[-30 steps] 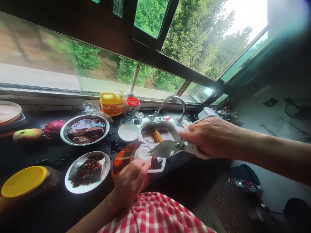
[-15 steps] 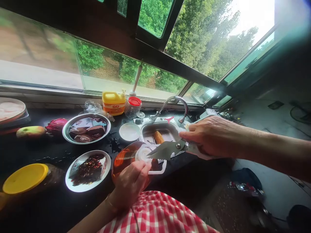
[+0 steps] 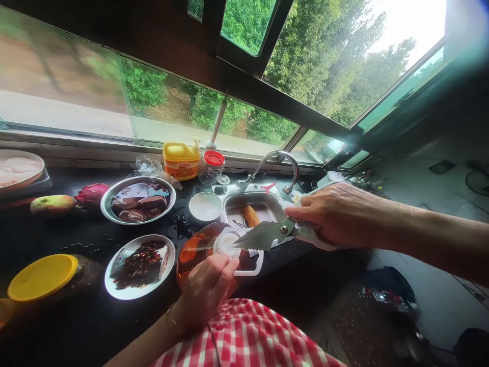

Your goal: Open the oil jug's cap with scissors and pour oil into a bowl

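My right hand is closed around the handles of kitchen scissors. The grey blades point left, their tips beside the white neck of a large clear bottle of orange-brown liquid. At the near side of that neck, my left hand pinches thumb and forefinger together just below the blade tips. Whatever lies between those fingers is too small or hidden to make out. The bottle's white carrying handle sticks out to the right under the scissors.
Behind the bottle are a sink holding a brown cylindrical item, a faucet and a white bowl. Leftward stand a metal bowl of dark meat, a plate of dried spices and a yellow-lidded jar.
The view has shifted slightly, so everything sits a little further right. Both hands, the scissors and the bottle keep nearly the same positions relative to each other.
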Tool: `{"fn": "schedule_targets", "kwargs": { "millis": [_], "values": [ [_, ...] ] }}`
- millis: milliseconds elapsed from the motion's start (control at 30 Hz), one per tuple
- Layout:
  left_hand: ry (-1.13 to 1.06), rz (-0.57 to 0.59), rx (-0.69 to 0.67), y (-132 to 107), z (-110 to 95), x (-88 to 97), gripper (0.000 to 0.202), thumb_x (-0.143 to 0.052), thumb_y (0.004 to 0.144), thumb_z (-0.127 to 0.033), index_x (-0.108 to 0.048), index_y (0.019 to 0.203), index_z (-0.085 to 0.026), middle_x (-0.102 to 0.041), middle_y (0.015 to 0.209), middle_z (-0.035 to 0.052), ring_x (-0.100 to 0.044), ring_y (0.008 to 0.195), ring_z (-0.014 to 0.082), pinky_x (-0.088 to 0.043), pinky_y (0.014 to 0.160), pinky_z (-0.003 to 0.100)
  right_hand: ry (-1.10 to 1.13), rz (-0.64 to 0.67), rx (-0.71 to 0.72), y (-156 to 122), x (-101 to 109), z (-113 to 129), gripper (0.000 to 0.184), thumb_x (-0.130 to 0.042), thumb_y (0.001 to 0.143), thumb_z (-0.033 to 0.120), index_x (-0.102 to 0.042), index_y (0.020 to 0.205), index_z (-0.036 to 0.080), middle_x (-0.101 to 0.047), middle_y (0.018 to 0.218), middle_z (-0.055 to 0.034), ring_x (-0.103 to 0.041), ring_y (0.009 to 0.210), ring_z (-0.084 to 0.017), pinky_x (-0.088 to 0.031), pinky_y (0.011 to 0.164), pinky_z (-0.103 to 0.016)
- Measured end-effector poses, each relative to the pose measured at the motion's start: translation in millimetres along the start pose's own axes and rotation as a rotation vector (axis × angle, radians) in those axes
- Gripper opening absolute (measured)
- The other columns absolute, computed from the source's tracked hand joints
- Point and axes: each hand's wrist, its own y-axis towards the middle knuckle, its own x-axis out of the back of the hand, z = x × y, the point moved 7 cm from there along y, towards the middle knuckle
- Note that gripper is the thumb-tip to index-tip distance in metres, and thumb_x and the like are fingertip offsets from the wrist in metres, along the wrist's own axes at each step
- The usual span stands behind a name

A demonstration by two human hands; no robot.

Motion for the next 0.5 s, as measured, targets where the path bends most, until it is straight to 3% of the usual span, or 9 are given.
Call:
{"fn": "schedule_targets", "kwargs": {
  "millis": [300, 500],
  "values": [
    [0.017, -0.017, 0.0, 5.2, -1.7, 3.5, 0.021, -0.055, 0.085, -0.008, -0.059, 0.106, -0.009, -0.063, 0.092, 0.009, -0.06, 0.088, 0.0168, -0.052, 0.078, 0.028, -0.01, -0.024, 0.035, 2.9, 0.8, 2.0, 0.017, -0.048, 0.086, 0.021, -0.061, 0.096, 0.02, -0.056, 0.062, -0.0005, -0.044, 0.052, -0.01, -0.017, 0.053, -0.028],
    [-0.013, -0.006, -0.008, 3.0, -2.0, 3.8, 0.022, -0.055, 0.085, -0.006, -0.059, 0.106, -0.007, -0.062, 0.093, 0.0102, -0.059, 0.089, 0.0177, -0.051, 0.08, 0.029, -0.054, 0.034, 0.11, 12.4, 9.5, 4.1, 0.016, -0.047, 0.086, 0.019, -0.061, 0.094, 0.019, -0.057, 0.062, -0.0005, -0.044, 0.052, -0.01, -0.019, 0.054, -0.028]
  ]
}}
